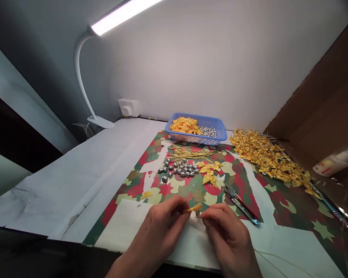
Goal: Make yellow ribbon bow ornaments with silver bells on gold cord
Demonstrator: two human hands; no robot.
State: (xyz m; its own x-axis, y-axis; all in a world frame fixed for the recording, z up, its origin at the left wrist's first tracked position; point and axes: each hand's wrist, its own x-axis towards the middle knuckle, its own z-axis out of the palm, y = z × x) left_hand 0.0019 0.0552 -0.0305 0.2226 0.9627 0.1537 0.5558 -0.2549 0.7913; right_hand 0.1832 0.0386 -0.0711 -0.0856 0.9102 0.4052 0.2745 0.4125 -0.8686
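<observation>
My left hand [165,224] pinches a yellow ribbon bow [196,207] between thumb and forefinger. Just under the bow, in the gap between my hands, sits a small silver bell [197,213]. The fingertips of my right hand [227,233] are closed beside the bell on what looks like a thin gold cord; its gripped part is mostly hidden. A pale length of cord [274,262] trails out by my right wrist. Beyond my hands lie several loose silver bells [182,170], a few yellow bows [209,178] and a bundle of cut gold cords [188,153].
Thread snips [240,206] lie right of my right hand. Behind stands a blue basket [219,122] with bows and bells. A heap of corded bows [269,158] is at the right, near a cardboard wall [316,96]. A clip lamp [81,73] stands back left.
</observation>
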